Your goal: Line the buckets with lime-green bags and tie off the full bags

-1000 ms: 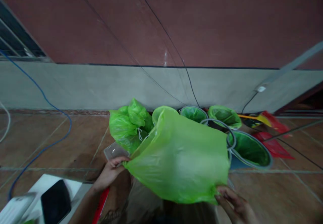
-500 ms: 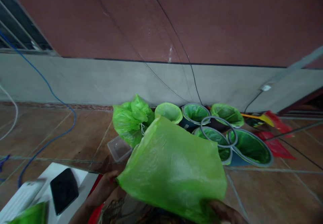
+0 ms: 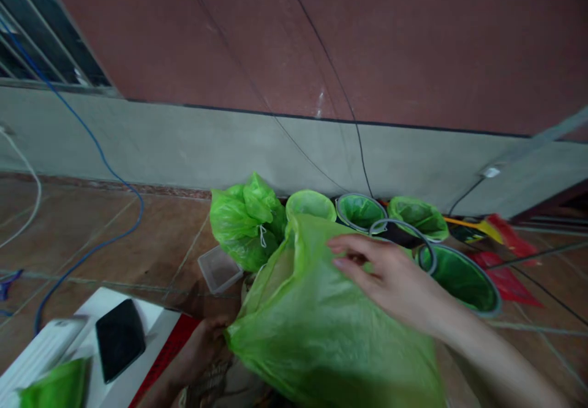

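Observation:
A large green plastic bag [image 3: 331,334] spreads in front of me, its upper left edge parted into an opening. My left hand [image 3: 212,339] pinches the bag's lower left corner. Over the upper part of the bag is my right hand [image 3: 390,273], its thumb and fingers apart and holding nothing; I cannot tell whether it touches the plastic. Behind the bag sits a filled green bag [image 3: 243,230] tied with white string. Bins lined with green bags stand beyond, among them a pale green bin [image 3: 311,206] and a larger bin [image 3: 463,279] at the right.
A grey ring [image 3: 429,245] lies across the bins. Left of me, a black phone [image 3: 120,339] rests on a white surface. A clear plastic tub [image 3: 219,270] is on the tiles, and a blue cable [image 3: 98,236] runs across them. A red dustpan [image 3: 505,276] lies at the right.
My right hand has let go of the bag's lower right edge and moved up over the bag. The bag's left edge has parted more. The view has shifted slightly.

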